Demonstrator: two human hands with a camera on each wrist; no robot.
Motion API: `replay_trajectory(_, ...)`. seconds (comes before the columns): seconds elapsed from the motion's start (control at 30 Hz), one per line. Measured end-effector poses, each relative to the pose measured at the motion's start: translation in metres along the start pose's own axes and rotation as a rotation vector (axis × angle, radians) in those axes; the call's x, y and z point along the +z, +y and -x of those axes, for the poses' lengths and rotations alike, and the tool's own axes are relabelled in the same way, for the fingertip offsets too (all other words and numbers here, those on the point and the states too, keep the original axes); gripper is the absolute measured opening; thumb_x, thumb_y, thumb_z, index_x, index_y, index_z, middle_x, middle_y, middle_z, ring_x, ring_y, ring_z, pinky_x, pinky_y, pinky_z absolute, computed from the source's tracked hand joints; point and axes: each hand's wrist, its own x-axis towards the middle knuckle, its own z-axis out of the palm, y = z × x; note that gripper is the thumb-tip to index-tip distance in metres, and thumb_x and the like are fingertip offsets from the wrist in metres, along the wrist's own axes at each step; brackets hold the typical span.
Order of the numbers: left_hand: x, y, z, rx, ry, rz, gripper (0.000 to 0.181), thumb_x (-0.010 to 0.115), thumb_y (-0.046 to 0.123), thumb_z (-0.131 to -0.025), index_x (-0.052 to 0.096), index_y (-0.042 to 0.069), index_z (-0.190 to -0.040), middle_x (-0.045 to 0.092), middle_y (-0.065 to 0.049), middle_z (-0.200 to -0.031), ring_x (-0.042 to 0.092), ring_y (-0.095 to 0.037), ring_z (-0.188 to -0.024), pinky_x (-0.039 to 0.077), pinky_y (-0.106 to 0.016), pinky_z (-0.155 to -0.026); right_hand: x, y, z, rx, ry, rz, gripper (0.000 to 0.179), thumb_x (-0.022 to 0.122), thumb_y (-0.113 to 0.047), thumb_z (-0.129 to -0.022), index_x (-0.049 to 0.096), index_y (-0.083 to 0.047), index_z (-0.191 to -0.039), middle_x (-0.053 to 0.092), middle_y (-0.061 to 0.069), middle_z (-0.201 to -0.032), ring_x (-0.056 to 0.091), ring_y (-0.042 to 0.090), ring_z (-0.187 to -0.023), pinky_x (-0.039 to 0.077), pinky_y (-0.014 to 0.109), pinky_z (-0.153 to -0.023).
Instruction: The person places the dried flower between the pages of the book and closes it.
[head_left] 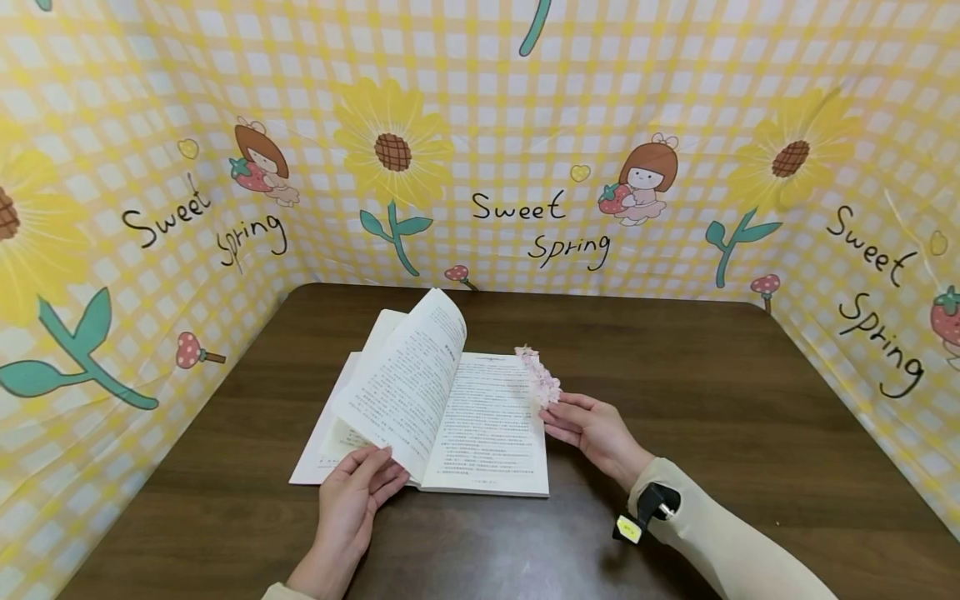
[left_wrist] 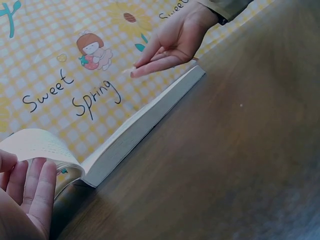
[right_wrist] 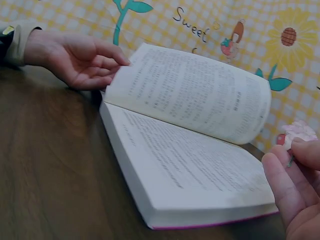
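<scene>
An open book (head_left: 491, 429) with printed pages lies on the brown table. My left hand (head_left: 360, 487) pinches the lower edge of its raised left pages (head_left: 408, 383), thumb on top and fingers beneath. Those pages stand up at a slant and bow at the top, as the right wrist view shows. At the book's right edge, my right hand (head_left: 592, 429) pinches a sprig of pink flowers (head_left: 542, 377) by its thin stem. The blossoms (right_wrist: 300, 131) overlap the right page's upper corner in the head view.
The dark wooden table (head_left: 675, 358) stretches around the book on all sides. Behind and beside it hangs a yellow checked cloth (head_left: 510, 125) with sunflower prints. A black band (head_left: 656, 504) with a yellow-labelled piece sits on the right wrist.
</scene>
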Motion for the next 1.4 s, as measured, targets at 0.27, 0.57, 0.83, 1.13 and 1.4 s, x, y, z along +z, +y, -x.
replay_trajectory(0.27, 0.0, -0.001, 0.0, -0.006, 0.002, -0.007, 0.017, 0.064, -0.001, -0.095, 0.061, 0.011, -0.082, 0.069, -0.005, -0.074, 0.071, -0.014, -0.071, 0.06, -0.035, -0.074, 0.024, 0.018, -0.005, 0.042, -0.001, -0.018, 0.026, 0.055, 0.01, -0.097, 0.049, 0.011, -0.123, 0.072, 0.013, -0.097, 0.072, 0.02, -0.087, 0.058, 0.034, -0.082)
replay_trajectory(0.57, -0.001, -0.001, 0.001, -0.008, -0.002, 0.002, 0.019, 0.063, -0.002, -0.095, 0.062, 0.011, -0.082, 0.069, -0.004, -0.073, 0.071, -0.014, -0.07, 0.06, -0.035, -0.073, 0.045, 0.026, -0.009, 0.056, 0.008, 0.0, 0.034, 0.056, 0.01, -0.096, 0.048, 0.017, -0.129, 0.069, 0.018, -0.1, 0.071, 0.023, -0.089, 0.057, 0.036, -0.084)
replay_trajectory(0.83, -0.001, 0.0, 0.001, -0.003, -0.004, 0.001, 0.019, 0.062, -0.002, -0.095, 0.062, 0.012, -0.082, 0.069, -0.004, -0.072, 0.07, -0.013, -0.069, 0.06, -0.034, -0.072, 0.051, 0.03, -0.011, 0.086, -0.035, 0.039, 0.034, 0.049, 0.006, -0.099, 0.044, 0.02, -0.13, 0.069, 0.016, -0.094, 0.071, 0.022, -0.088, 0.058, 0.038, -0.082)
replay_trajectory(1.13, -0.001, 0.0, 0.0, -0.001, -0.006, 0.004, 0.019, 0.062, -0.002, -0.095, 0.062, 0.012, -0.082, 0.069, -0.004, -0.072, 0.07, -0.013, -0.069, 0.06, -0.034, -0.072, 0.043, 0.022, -0.009, 0.138, -0.157, 0.016, 0.043, 0.041, -0.005, -0.102, 0.037, 0.021, -0.137, 0.066, 0.018, -0.104, 0.068, 0.024, -0.099, 0.053, 0.042, -0.093)
replay_trajectory(1.4, -0.001, 0.0, 0.0, 0.003, -0.008, -0.004, 0.019, 0.062, -0.002, -0.096, 0.062, 0.012, -0.082, 0.069, -0.004, -0.072, 0.07, -0.013, -0.069, 0.06, -0.033, -0.07, 0.036, 0.008, 0.0, 0.194, -0.335, 0.072, 0.054, 0.033, -0.016, -0.105, 0.023, 0.017, -0.146, 0.033, 0.039, -0.148, 0.059, 0.031, -0.119, 0.048, 0.044, -0.1)
